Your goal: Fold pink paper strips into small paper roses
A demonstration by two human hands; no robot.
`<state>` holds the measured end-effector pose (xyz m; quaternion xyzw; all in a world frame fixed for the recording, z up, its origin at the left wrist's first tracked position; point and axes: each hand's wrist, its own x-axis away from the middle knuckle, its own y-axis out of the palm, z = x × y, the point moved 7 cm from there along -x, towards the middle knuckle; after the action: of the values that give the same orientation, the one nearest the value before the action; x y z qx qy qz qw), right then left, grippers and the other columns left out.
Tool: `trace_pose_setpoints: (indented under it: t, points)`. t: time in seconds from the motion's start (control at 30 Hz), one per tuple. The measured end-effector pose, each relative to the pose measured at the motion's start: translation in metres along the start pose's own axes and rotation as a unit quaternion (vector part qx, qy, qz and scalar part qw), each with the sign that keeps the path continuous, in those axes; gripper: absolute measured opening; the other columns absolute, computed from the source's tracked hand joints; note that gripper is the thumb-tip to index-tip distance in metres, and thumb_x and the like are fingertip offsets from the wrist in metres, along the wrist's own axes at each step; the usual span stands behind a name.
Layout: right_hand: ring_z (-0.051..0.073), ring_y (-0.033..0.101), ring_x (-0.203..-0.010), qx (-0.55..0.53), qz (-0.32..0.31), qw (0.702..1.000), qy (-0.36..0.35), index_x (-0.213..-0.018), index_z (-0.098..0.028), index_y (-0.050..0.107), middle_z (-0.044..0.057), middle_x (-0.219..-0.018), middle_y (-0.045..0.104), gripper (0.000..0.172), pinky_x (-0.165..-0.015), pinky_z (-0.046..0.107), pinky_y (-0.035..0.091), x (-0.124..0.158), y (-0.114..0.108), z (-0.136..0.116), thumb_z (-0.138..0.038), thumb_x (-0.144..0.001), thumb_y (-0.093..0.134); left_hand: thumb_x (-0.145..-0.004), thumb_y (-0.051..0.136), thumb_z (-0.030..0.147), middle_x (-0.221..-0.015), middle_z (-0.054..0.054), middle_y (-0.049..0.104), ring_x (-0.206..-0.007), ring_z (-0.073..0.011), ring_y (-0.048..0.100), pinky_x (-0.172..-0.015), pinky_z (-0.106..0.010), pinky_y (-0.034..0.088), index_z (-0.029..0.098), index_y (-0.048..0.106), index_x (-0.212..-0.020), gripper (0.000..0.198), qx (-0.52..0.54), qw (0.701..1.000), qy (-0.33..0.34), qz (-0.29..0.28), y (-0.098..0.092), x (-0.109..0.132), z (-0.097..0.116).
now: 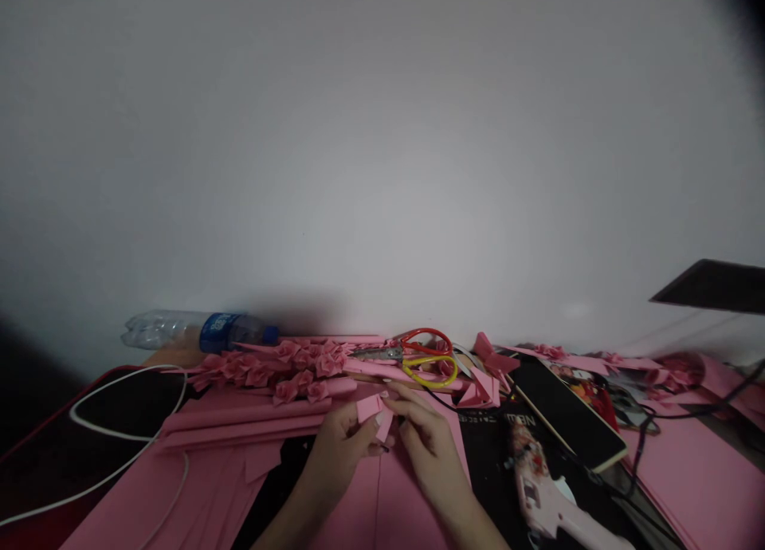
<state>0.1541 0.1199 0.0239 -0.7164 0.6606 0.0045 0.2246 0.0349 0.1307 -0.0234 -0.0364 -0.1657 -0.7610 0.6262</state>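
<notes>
Between my two hands, at the lower middle, is a small folded piece of pink paper [371,409]. My left hand [339,442] grips it from the left, with the thumb on its front face. The fingers of my right hand [425,430] are pinched at its right edge. Under my hands lie large pink sheets [378,510]. Just beyond them are finished pink paper roses [304,367] and scissors [427,359] with one red and one yellow handle.
A clear plastic bottle [173,329] lies at the back left near a white cable [96,438]. To the right are a phone [570,410], a pink glue gun [541,494], black cables and stacked pink sheets [705,478]. A wall [382,151] rises behind.
</notes>
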Motion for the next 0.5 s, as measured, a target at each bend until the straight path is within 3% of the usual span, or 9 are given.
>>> trace_pose_setpoints:
  t: [0.13,0.27,0.33,0.5]
  points:
    - [0.021,0.059,-0.094,-0.062,0.036,0.996,0.055,-0.111,-0.020,0.059,0.008,-0.106,0.063,0.029,-0.080,0.031,0.046,-0.004,-0.005,0.011,-0.026,-0.083,0.052,-0.066,0.063,0.039,-0.071,-0.005,0.068,-0.062,-0.0171,0.063,-0.060,-0.028,0.049,0.012,0.066,-0.081,0.031,-0.016,1.000,-0.007,-0.023,0.005,0.001,-0.002]
    - [0.014,0.052,-0.058,-0.097,-0.013,0.990,0.101,-0.080,-0.017,0.059,0.000,-0.067,0.057,0.018,-0.053,0.023,0.041,-0.004,0.002,0.021,-0.035,-0.078,0.058,-0.069,0.061,0.035,-0.062,-0.004,0.065,-0.057,-0.0161,0.061,-0.056,-0.026,0.047,0.011,0.064,-0.072,0.025,-0.043,0.997,-0.006,-0.064,0.013,0.006,0.000]
    - [0.011,0.044,-0.051,-0.101,-0.035,0.988,0.110,-0.069,-0.018,0.052,-0.004,-0.058,0.048,0.021,-0.048,0.021,0.035,-0.004,0.005,0.022,-0.036,-0.077,0.059,-0.069,0.059,0.034,-0.060,-0.003,0.063,-0.055,-0.0151,0.059,-0.056,-0.026,0.046,0.012,0.064,-0.070,0.023,-0.047,0.996,-0.005,-0.080,0.016,0.008,0.000]
    - [0.011,0.041,-0.053,-0.089,-0.080,0.988,0.101,-0.067,-0.019,0.046,-0.005,-0.060,0.042,0.022,-0.050,0.020,0.034,-0.001,0.009,0.019,-0.034,-0.082,0.054,-0.071,0.057,0.032,-0.056,0.000,0.059,-0.054,-0.0138,0.055,-0.055,-0.025,0.044,0.013,0.061,-0.065,0.020,-0.074,0.991,0.008,-0.108,0.021,0.011,0.003]
